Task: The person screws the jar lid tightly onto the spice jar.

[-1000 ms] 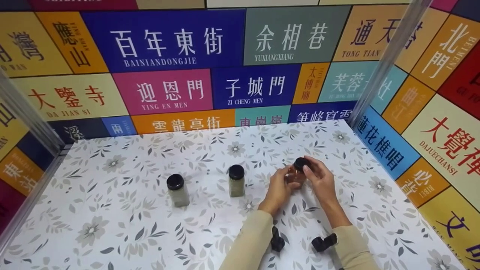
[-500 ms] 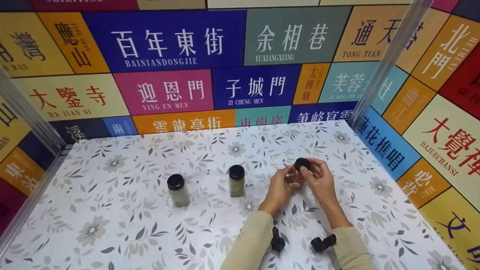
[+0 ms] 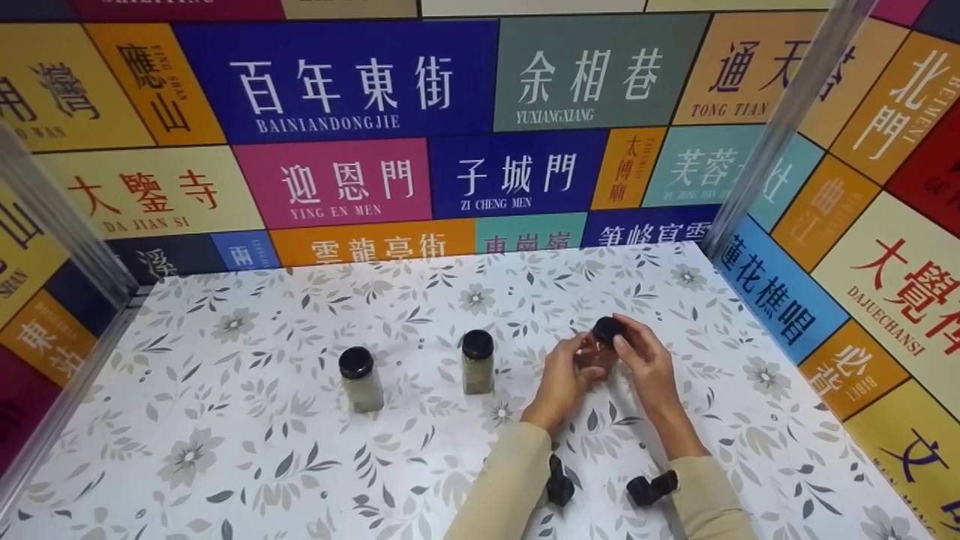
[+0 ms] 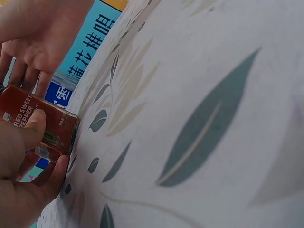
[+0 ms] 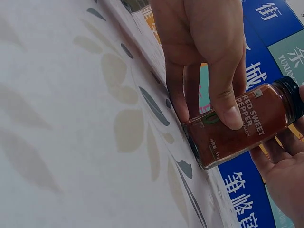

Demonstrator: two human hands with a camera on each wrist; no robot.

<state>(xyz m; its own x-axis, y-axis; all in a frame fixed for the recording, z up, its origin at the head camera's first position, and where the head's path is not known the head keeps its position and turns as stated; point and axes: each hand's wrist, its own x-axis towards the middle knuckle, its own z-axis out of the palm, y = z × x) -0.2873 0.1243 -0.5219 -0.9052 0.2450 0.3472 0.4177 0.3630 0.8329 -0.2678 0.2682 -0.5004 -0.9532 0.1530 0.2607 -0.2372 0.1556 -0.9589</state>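
Observation:
A square glass spice jar [image 5: 237,126] of red powder, labelled "RED SWEET PEPPER", stands upright at the right of the table. My left hand [image 3: 564,379] grips its body low down, the thumb pressed across the label in both wrist views. At the top is a black lid [image 3: 607,331], which my right hand [image 3: 651,369] holds between thumb and fingers from the right side. The jar's base touches or nearly touches the tablecloth. In the head view the fingers hide most of the red body.
Two more black-lidded jars with pale green-grey contents stand to the left: a nearer-to-hand jar [image 3: 478,361] and a farther-left jar [image 3: 361,379]. A flowered cloth [image 3: 247,420] covers the table. Printed panels [image 3: 360,82] wall it at the back and sides.
The right thumb and fingers have shifted round the lid toward its right side. The left hand keeps its hold on the jar. The head view has swung very slightly.

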